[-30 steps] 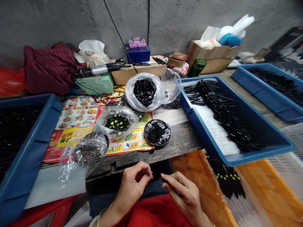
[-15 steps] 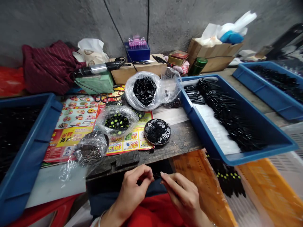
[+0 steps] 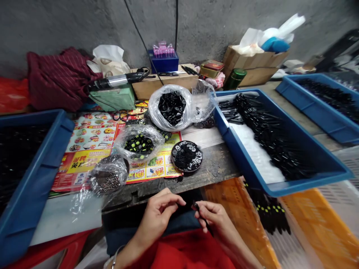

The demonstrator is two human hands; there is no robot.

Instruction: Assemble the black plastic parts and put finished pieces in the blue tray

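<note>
My right hand [image 3: 214,215] is closed around a slim, dark, elongated black plastic piece [image 3: 208,226], whose tip pokes up past the thumb and whose tail slants down across the fingers. To its left is my left hand [image 3: 159,211], with thumb and forefinger a little apart and nothing visible between them. Both hands are over my lap, just below the bench edge. Beyond them on the bench stands a round dish of flat black discs [image 3: 187,156]. Bags of black and green pieces [image 3: 138,145], black round parts [image 3: 171,107] and small metal pins or screws [image 3: 109,182] lie further left and back.
A blue tray [image 3: 273,188] with black slim parts on white lining stands at right, another blue tray [image 3: 36,149] at left. Orange crates [image 3: 232,209] sit below the bench at right. A dark notched block [image 3: 134,194] lies along the front edge; an electric screwdriver-like tool [image 3: 117,80] rests behind.
My hands have moved apart. The right hand has turned, so the black piece in it now shows clearly; the left fingers have straightened and loosened.
</note>
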